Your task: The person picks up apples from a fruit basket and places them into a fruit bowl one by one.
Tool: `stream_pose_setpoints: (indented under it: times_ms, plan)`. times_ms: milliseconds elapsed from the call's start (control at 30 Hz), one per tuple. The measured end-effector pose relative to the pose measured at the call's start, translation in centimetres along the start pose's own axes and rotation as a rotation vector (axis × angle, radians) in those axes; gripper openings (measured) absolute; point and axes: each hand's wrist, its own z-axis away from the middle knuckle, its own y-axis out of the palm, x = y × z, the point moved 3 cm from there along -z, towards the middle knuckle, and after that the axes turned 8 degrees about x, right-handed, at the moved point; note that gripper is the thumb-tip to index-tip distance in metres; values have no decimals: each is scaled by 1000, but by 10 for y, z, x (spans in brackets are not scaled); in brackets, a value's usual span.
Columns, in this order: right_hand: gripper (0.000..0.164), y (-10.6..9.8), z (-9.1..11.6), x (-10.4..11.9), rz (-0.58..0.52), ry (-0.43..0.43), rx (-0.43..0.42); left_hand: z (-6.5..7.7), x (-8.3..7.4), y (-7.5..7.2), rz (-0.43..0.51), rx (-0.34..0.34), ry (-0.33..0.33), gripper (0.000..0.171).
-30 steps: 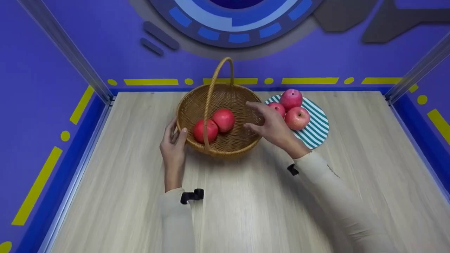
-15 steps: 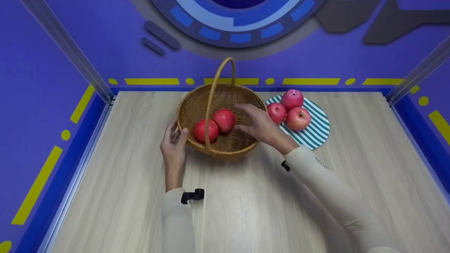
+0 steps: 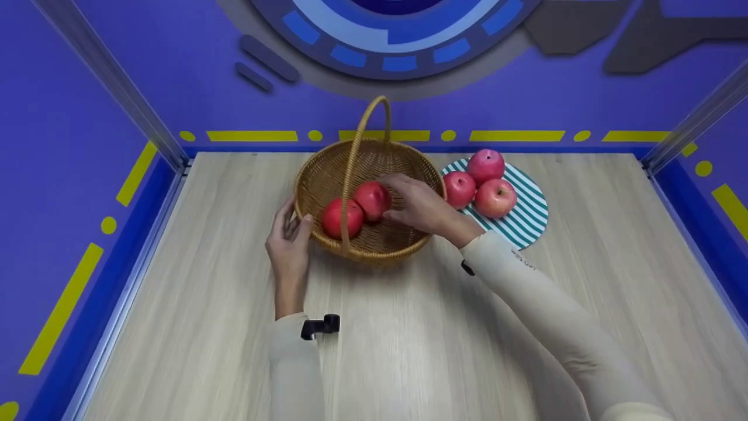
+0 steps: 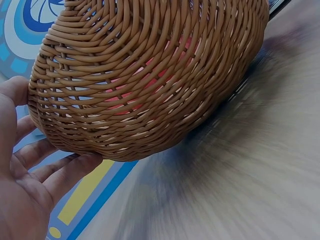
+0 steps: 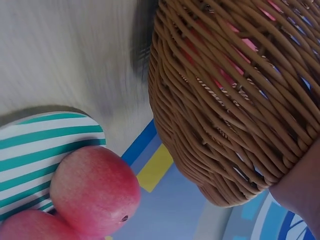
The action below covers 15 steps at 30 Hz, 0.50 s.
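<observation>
A brown wicker basket (image 3: 380, 255) with a tall arched handle stands at the back of the table. Two red apples lie in it, a left one (image 3: 342, 218) behind the handle and a right one (image 3: 373, 200). My left hand (image 3: 288, 248) holds the basket's left side, thumb at the rim; the left wrist view shows its fingers along the outer weave (image 4: 130, 95). Reaching over the right rim, my right hand (image 3: 423, 206) has its thumb and fingers bent about the right apple. The right wrist view hides these fingertips behind the wicker wall (image 5: 225, 100).
Right of the basket lies a round green-and-white striped mat (image 3: 529, 219). Three pinkish-red apples sit together on it: one at the back (image 3: 486, 165), one at the left (image 3: 460, 189), one in front (image 3: 495, 198). Blue panels (image 3: 234, 111) enclose the wooden table.
My right hand has moved left and inward over the basket, from its right side to the right apple, which looks slightly turned. The left hand and the basket have stayed in place.
</observation>
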Motion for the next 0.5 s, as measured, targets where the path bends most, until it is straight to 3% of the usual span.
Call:
stream_pose_setpoints:
  times_ms: [500]
  plan:
    - [65, 9, -22, -4, 21, -44, 118, -1, 3, 0, 14, 3, -17, 52]
